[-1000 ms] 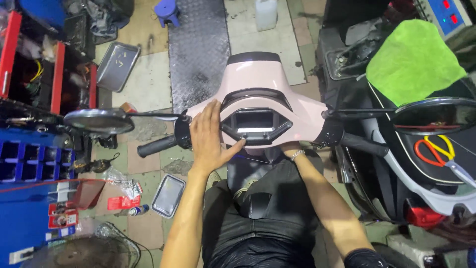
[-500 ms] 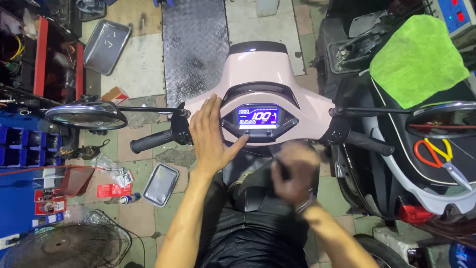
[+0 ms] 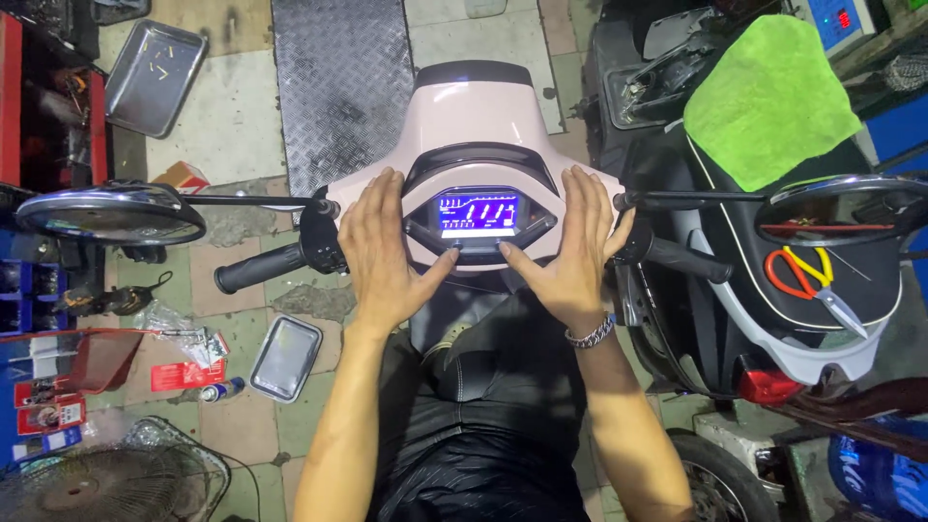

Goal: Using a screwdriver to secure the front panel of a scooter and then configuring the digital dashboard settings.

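Since half a second ago the right hand (image 3: 572,253) has risen from below the handlebar to lie flat on the pink scooter head (image 3: 474,106), right of the lit display (image 3: 478,213). Left hand (image 3: 385,253) stays flat on the other side, thumb touching the display's lower rim. Both hands are spread, gripping nothing. Each mirror (image 3: 111,213) juts outward; a green cloth (image 3: 768,97) lies on the neighbouring scooter.
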